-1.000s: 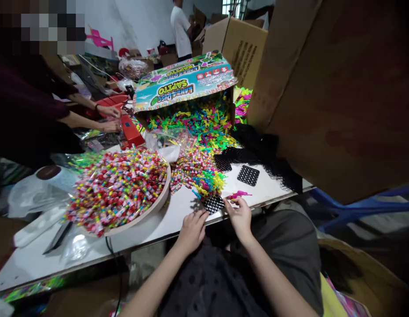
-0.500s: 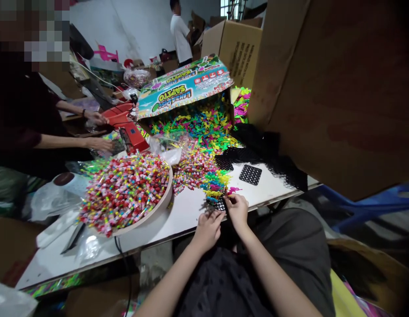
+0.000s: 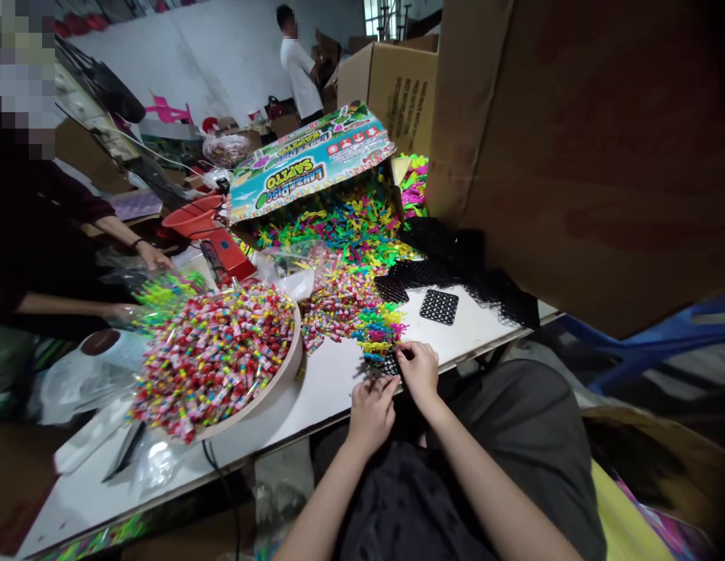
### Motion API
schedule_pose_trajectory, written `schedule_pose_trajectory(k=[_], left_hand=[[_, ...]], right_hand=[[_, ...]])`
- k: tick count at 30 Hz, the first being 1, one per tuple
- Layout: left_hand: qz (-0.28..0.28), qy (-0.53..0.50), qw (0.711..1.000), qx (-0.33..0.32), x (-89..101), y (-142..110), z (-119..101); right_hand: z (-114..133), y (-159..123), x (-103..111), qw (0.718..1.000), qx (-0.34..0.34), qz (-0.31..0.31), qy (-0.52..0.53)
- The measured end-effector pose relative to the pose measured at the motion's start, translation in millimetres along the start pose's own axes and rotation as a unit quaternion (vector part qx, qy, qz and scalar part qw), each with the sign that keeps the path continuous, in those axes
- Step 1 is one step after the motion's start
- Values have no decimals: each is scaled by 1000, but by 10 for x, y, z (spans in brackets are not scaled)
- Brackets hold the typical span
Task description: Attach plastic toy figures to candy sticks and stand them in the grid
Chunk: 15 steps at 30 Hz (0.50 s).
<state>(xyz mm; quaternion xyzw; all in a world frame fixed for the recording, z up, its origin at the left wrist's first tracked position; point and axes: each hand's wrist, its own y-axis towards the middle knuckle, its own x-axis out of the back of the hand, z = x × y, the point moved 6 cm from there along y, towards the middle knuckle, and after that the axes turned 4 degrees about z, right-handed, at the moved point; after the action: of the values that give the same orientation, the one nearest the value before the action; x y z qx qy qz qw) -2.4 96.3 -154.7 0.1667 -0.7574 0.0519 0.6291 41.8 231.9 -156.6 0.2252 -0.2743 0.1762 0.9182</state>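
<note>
Black perforated mat (image 3: pixel 390 367) lies between our two hands at the near edge of the white table (image 3: pixel 333 366), with coloured plastic figures (image 3: pixel 381 331) in yellow, blue, green and pink clustered over its far part. Our left hand (image 3: pixel 373 411) rests its bent fingers at the mat's near edge; we cannot tell whether they grip it. Our right hand (image 3: pixel 419 371) has thumb and forefinger close together at the mat's right side, and we cannot tell whether anything is pinched between them. Just beyond, we see a loose perforated square (image 3: pixel 438 306) flat on the tabletop, and behind it a heap of black mats (image 3: pixel 450 261). To the left of the figures, we have a spread of small wrapped tubes (image 3: pixel 339 300), and farther left a round basin (image 3: pixel 293 351) piled high with similar ones. Past these, a mound of figures (image 3: pixel 344 226) spills from a printed carton (image 3: pixel 309 165) marked "Lanza Disco Sapito". Near the basin's far side we see a red device (image 3: pixel 232 257), and beside it a co-worker's hand (image 3: pixel 153 255). A large brown carton (image 3: pixel 573 171) stands at our right.
</note>
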Motion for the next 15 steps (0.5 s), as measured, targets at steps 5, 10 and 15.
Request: schedule_pose_trajectory(k=[5,10,15], left_hand=[[-4,-5,1000,5,-6,5,-7],[-9,2,1000,8,-28,3,3],[-3,-3,1000,14,-33,7,11]], right_hand=[[1,-3,8,1000,-4,-5,2],[33,-4,6,1000,8,2,-11],[-7,11,1,1000,-2,13,-1]])
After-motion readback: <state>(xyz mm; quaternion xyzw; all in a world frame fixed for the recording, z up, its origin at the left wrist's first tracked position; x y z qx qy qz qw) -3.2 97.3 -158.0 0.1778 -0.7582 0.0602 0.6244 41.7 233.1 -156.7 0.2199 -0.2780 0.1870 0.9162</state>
